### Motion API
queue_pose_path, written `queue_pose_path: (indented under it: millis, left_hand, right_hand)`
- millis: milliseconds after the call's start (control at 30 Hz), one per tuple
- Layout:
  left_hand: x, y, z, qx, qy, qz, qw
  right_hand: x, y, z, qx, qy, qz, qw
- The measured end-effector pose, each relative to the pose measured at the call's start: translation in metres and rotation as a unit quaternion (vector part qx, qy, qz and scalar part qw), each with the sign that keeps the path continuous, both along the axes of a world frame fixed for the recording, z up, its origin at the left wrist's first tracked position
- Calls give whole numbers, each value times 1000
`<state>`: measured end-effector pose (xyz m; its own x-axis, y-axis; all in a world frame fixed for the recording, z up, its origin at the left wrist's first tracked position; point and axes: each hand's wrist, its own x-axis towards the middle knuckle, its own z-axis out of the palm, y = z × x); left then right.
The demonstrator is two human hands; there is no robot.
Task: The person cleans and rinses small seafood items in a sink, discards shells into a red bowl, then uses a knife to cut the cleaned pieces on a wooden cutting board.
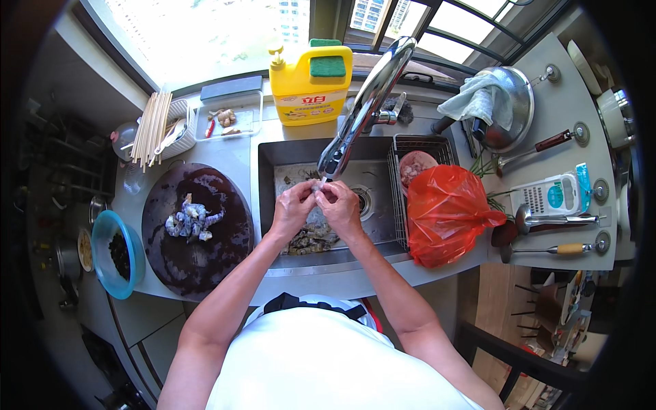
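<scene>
My left hand [292, 206] and my right hand [339, 205] meet above the sink [265, 178], just below the tap's spout [335, 158]. Both sets of fingertips pinch a small pale shrimp [317, 186], mostly hidden by the fingers. Down in the sink, near its front edge, lies a heap of greyish-brown shrimp [311, 242]. On the left, a dark round chopping board [171, 263] bears a small pile of peeled, bluish-grey shrimp [195, 220]. The board's surface looks wet.
A yellow detergent jug [311, 89] stands behind the sink. To the right are a wire rack [398, 198] and a red plastic bag [447, 215]. Left lie a blue bowl [135, 254], chopsticks [156, 126] and a clear tray [249, 121] with ginger.
</scene>
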<state>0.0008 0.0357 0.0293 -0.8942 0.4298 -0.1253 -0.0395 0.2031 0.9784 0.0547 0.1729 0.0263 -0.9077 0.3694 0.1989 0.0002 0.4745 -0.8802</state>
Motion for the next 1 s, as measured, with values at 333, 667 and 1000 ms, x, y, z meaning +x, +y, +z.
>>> queue_pose_path:
  millis: [333, 667, 1000]
  left_hand:
    - [1, -2, -4, -106, 182, -1, 978]
    - [-3, -4, -4, -82, 88, -1, 993]
    - [-18, -10, -15, 203, -299, 53, 931]
  right_hand:
    - [-8, 1, -1, -92, -65, 6, 994]
    - [-8, 4, -7, -194, -70, 23, 978]
    - [-5, 11, -18, -392, -107, 20, 913]
